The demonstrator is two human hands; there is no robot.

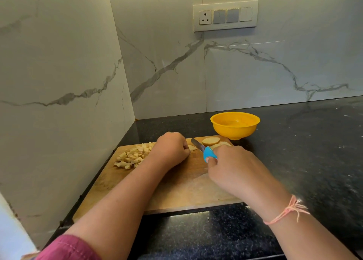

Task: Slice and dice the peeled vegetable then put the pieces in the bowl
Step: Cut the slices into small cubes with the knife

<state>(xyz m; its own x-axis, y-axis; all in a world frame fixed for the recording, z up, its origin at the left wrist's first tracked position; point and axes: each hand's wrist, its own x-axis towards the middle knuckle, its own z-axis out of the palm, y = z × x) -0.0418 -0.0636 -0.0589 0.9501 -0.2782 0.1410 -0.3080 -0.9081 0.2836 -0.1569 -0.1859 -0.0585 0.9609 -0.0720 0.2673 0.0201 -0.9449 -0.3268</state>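
A wooden cutting board (176, 191) lies on the dark counter. A heap of pale diced vegetable pieces (133, 155) sits at its far left. My left hand (170, 149) is curled, its fingertips pressing down on a few cut strips (192, 148) that peek out at its right. My right hand (233, 171) grips a knife by its blue handle (209, 154); the blade (197, 144) angles down just right of the strips. Round slices (211, 141) lie at the board's far right corner. The yellow bowl (235, 124) stands behind the board and looks empty.
The counter (304, 151) is black speckled stone, meeting marble walls at the left and back. A switch and socket panel (225, 15) is mounted on the back wall. The board's near edge overhangs a step in the counter front.
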